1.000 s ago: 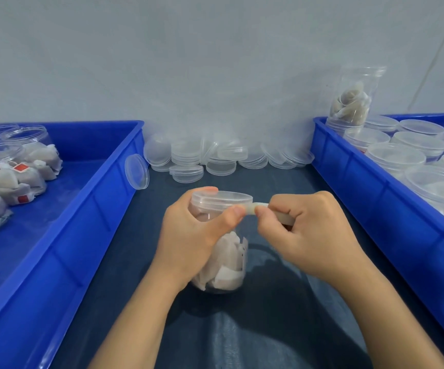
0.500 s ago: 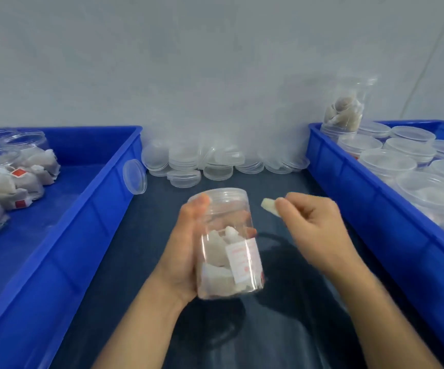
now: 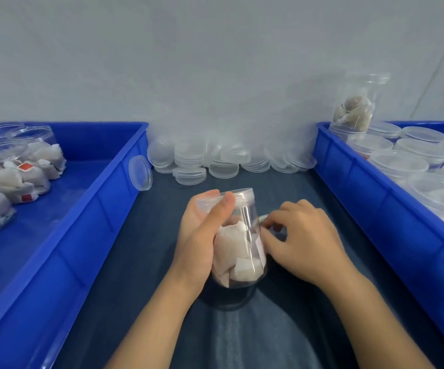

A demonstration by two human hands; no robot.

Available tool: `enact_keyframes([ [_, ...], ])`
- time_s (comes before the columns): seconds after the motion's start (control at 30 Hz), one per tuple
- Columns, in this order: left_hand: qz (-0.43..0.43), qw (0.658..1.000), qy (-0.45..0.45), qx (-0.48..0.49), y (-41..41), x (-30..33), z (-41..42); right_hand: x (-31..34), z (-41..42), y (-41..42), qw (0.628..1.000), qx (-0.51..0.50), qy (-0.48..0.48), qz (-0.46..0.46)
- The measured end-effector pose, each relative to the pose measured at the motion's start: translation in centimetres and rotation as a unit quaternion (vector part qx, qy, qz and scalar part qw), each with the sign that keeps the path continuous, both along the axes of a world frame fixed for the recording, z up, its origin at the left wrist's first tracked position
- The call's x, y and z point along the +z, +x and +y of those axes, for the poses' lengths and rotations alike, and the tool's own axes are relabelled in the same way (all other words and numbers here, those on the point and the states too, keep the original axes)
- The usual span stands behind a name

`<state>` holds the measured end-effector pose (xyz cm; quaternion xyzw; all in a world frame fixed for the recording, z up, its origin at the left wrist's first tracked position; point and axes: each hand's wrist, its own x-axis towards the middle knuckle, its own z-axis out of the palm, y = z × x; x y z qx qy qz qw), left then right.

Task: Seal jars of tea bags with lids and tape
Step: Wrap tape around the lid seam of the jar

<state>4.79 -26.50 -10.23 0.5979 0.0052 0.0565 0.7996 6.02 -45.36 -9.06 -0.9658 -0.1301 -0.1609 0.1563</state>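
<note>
A clear plastic jar [image 3: 244, 251] of white tea bags stands on the dark mat, tilted slightly, with a clear lid [image 3: 242, 196] on top. My left hand [image 3: 199, 235] grips the jar from the left, its thumb lying over the lid's rim. My right hand [image 3: 303, 241] is against the jar's right side, fingers curled. Its fingertips pinch a small translucent curl of tape [image 3: 263, 219] close to the jar wall. How much tape sticks to the jar is hidden by my fingers.
A blue bin [image 3: 114, 198] on the left holds open jars of tea bags [image 3: 23, 171]. A blue bin [image 3: 348, 177] on the right holds lidded jars [image 3: 399, 162], one jar [image 3: 356, 107] stacked higher. Loose clear lids [image 3: 215, 158] lie along the back wall.
The jar has come down from its lifted position onto the mat. My left thumb has shifted onto the lid. My right hand has dropped from lid height to the jar's right side.
</note>
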Motion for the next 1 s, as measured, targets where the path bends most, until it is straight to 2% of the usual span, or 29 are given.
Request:
enact_keyframes([
  [0.07,-0.008,1.000,0.003,0.002,0.0,0.1,-0.1,0.7,0.2,-0.4,0.989,-0.006,0.138,-0.051],
  [0.13,-0.017,1.000,0.015,0.013,-0.2,0.3,-0.3,1.5,0.8,-1.0,0.950,0.019,0.303,-0.069],
  [0.17,-0.021,0.999,0.020,0.020,-0.2,0.4,-0.4,1.9,1.2,-1.4,0.930,0.039,0.360,-0.065],
  [0.23,-0.027,0.999,0.031,0.028,-0.3,0.5,-0.5,2.3,2.1,-2.0,0.907,0.077,0.410,-0.052],
  [0.73,-0.052,0.995,0.085,0.031,-0.8,1.0,-0.6,2.6,2.5,-2.3,0.864,0.106,0.492,0.010],
  [1.0,-0.043,0.995,0.085,0.019,-0.7,0.8,-0.1,2.1,2.1,-1.9,0.881,0.099,0.462,0.013],
])
